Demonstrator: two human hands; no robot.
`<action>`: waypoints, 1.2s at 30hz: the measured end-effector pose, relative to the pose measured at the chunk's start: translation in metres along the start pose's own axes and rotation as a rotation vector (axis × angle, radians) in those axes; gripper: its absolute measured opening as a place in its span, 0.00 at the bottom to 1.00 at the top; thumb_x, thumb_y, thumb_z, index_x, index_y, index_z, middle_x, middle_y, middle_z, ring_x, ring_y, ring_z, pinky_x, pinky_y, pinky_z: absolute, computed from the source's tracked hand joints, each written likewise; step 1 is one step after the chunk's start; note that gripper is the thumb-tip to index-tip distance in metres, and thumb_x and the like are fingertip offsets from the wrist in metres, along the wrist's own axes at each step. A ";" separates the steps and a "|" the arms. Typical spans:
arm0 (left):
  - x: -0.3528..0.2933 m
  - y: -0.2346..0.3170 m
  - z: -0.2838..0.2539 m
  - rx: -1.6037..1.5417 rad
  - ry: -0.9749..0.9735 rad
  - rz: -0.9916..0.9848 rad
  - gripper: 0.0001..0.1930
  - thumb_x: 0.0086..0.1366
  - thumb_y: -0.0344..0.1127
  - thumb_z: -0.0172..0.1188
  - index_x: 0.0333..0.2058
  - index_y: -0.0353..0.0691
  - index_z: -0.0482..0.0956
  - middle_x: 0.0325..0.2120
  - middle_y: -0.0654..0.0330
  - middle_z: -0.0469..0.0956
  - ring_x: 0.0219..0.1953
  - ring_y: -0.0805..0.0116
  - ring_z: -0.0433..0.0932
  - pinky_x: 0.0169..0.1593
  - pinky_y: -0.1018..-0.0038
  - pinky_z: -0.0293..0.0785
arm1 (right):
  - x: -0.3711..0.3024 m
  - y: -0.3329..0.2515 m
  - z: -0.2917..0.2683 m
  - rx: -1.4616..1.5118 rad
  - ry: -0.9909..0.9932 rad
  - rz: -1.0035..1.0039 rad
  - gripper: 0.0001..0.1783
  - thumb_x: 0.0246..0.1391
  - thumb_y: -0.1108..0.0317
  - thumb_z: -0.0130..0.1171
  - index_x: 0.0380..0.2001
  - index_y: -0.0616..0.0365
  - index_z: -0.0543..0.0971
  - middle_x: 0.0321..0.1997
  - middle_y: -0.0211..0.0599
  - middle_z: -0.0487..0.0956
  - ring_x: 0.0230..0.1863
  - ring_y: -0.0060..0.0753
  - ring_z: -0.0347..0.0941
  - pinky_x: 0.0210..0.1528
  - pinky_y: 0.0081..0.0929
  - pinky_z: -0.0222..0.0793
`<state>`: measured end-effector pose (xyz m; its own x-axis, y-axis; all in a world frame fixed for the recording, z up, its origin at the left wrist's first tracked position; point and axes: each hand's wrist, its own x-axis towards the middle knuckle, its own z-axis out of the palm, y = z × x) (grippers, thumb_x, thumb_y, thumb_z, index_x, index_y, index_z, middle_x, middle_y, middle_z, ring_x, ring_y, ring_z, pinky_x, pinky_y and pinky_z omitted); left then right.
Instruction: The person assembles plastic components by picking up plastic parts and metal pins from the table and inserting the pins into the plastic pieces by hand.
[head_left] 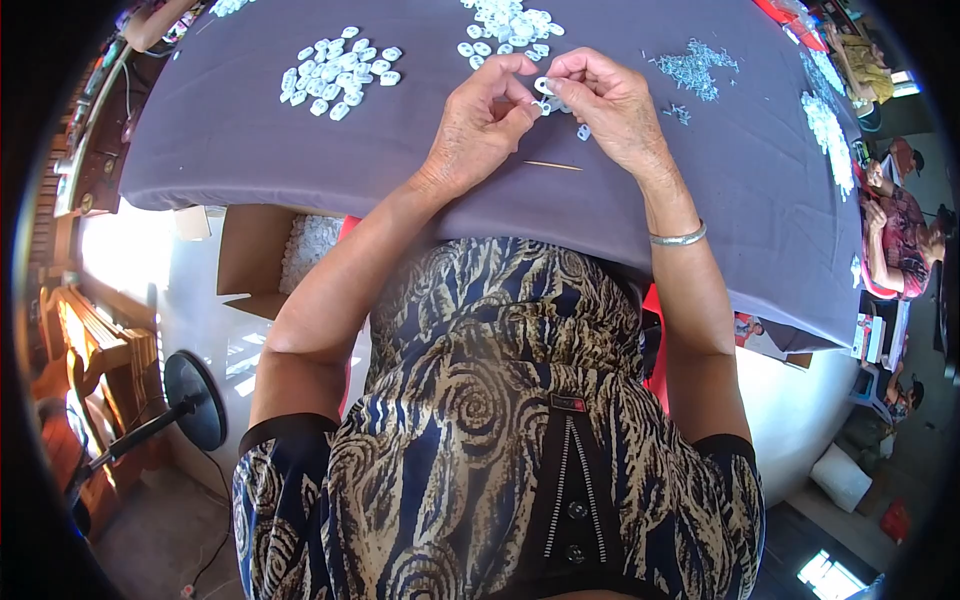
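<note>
Over the far middle of the cloth-covered table, my left hand (478,128) and my right hand (615,112) meet. Between the fingertips of my right hand is a small white plastic piece (543,86) with a hole in it. Just below, my left thumb and forefinger pinch another small white plastic piece (545,107); whether the two are joined I cannot tell. A few more pale pieces (584,131) lie under and beside my right hand, partly hidden by it. Nearer to me, a thin wooden stick (553,166) lies on the cloth.
White plastic pieces form a pile (340,75) on the left and another (505,28) beyond my hands. Small metal parts (695,70) lie heaped to the right on the dark tablecloth (740,190). An open cardboard box (255,255) stands below the left edge. Another person (900,235) sits at right.
</note>
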<state>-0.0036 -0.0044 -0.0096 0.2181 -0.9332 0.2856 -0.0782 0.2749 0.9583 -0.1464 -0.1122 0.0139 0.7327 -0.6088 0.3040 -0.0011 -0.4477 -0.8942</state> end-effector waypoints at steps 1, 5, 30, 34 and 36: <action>0.000 0.000 0.000 0.006 0.002 -0.001 0.17 0.60 0.21 0.52 0.49 0.38 0.65 0.27 0.65 0.71 0.24 0.82 0.71 0.24 0.83 0.69 | 0.000 -0.001 0.000 -0.006 0.003 -0.003 0.05 0.56 0.73 0.56 0.36 0.59 0.77 0.29 0.21 0.75 0.26 0.09 0.65 0.25 0.11 0.60; 0.000 0.001 0.000 0.019 0.004 -0.013 0.17 0.60 0.21 0.53 0.49 0.38 0.65 0.27 0.65 0.71 0.25 0.82 0.71 0.24 0.83 0.70 | 0.000 -0.002 0.001 0.001 0.000 -0.001 0.05 0.56 0.73 0.56 0.36 0.59 0.77 0.28 0.21 0.75 0.26 0.09 0.65 0.25 0.11 0.60; -0.001 0.003 -0.001 0.001 0.013 -0.019 0.16 0.60 0.21 0.54 0.48 0.38 0.67 0.26 0.65 0.71 0.23 0.82 0.70 0.24 0.83 0.69 | -0.010 -0.011 0.000 -0.165 -0.091 0.018 0.08 0.47 0.78 0.61 0.33 0.58 0.76 0.23 0.17 0.68 0.22 0.07 0.59 0.23 0.11 0.56; -0.001 0.019 0.000 -0.033 -0.017 -0.089 0.15 0.60 0.21 0.54 0.46 0.38 0.69 0.25 0.65 0.72 0.23 0.81 0.70 0.24 0.82 0.69 | -0.011 -0.021 -0.002 -0.294 -0.091 -0.065 0.12 0.42 0.79 0.65 0.33 0.57 0.77 0.21 0.19 0.66 0.20 0.09 0.57 0.23 0.13 0.56; -0.002 0.023 0.000 -0.046 -0.017 -0.125 0.14 0.60 0.21 0.54 0.45 0.38 0.69 0.25 0.65 0.72 0.23 0.81 0.70 0.24 0.82 0.69 | -0.011 -0.022 -0.001 -0.297 -0.076 -0.110 0.13 0.41 0.79 0.65 0.33 0.58 0.77 0.22 0.20 0.67 0.20 0.10 0.58 0.22 0.13 0.57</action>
<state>-0.0056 0.0034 0.0121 0.2072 -0.9645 0.1636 -0.0068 0.1658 0.9861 -0.1548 -0.0967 0.0303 0.7882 -0.5005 0.3580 -0.1097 -0.6867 -0.7186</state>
